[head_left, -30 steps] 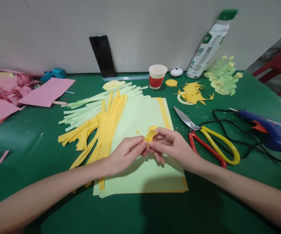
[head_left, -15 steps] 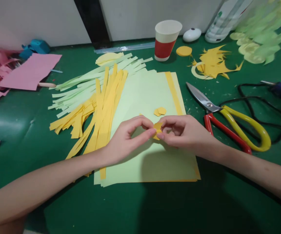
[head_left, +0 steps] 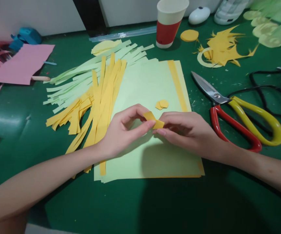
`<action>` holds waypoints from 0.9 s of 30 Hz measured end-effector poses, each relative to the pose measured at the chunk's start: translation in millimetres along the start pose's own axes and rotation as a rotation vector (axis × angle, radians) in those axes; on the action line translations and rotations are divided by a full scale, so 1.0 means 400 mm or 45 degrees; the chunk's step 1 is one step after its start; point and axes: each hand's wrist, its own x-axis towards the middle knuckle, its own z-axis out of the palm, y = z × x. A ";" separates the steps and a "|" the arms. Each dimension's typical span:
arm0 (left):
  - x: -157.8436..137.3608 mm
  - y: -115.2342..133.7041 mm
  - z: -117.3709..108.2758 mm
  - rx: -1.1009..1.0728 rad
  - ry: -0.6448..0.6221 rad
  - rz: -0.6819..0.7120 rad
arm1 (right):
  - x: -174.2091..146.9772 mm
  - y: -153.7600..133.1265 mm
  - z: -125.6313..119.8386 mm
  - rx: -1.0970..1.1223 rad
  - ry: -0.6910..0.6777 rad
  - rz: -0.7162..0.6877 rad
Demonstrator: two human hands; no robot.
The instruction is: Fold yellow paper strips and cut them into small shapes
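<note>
Between my two hands is a small folded yellow paper strip [head_left: 158,124], above a stack of pale green paper sheets [head_left: 140,84]. My left hand [head_left: 128,130] pinches it between thumb and forefinger, with one end sticking up past the fingers. My right hand [head_left: 184,131] has its thumb and fingertips closed at the strip's right end. Just beyond my hands lie two small folded yellow paper pentagons [head_left: 164,104], partly overlapping. Left of them, long yellow paper strips [head_left: 106,104] lie across the sheets' edge, beside a bunch of short yellow strips [head_left: 75,113].
Scissors [head_left: 217,96] with red and yellow handles lie at right, near a black cord [head_left: 262,94]. A paper cup [head_left: 168,29] stands at the back by yellow scraps [head_left: 224,45]. Pale green strips [head_left: 74,81] fan out at left; pink paper [head_left: 23,63] lies farther left.
The yellow strip has turned in my fingers, so one end now points up left and the other right. My right fingertips have shifted lower on it. The whole view has shifted slightly.
</note>
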 end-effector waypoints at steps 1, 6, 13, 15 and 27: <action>0.001 0.000 0.001 -0.014 0.016 -0.015 | 0.000 0.003 0.001 -0.036 0.022 -0.030; 0.004 0.002 0.001 -0.027 -0.017 -0.077 | -0.003 0.010 0.002 -0.059 0.111 -0.112; 0.004 -0.002 -0.004 -0.112 -0.083 -0.114 | -0.007 0.015 -0.002 -0.065 0.084 -0.191; 0.006 -0.003 -0.005 -0.163 -0.113 -0.145 | -0.006 0.016 -0.002 -0.087 0.063 -0.204; 0.008 -0.014 -0.025 -0.406 -0.278 -0.138 | -0.005 -0.002 -0.011 0.238 0.060 0.121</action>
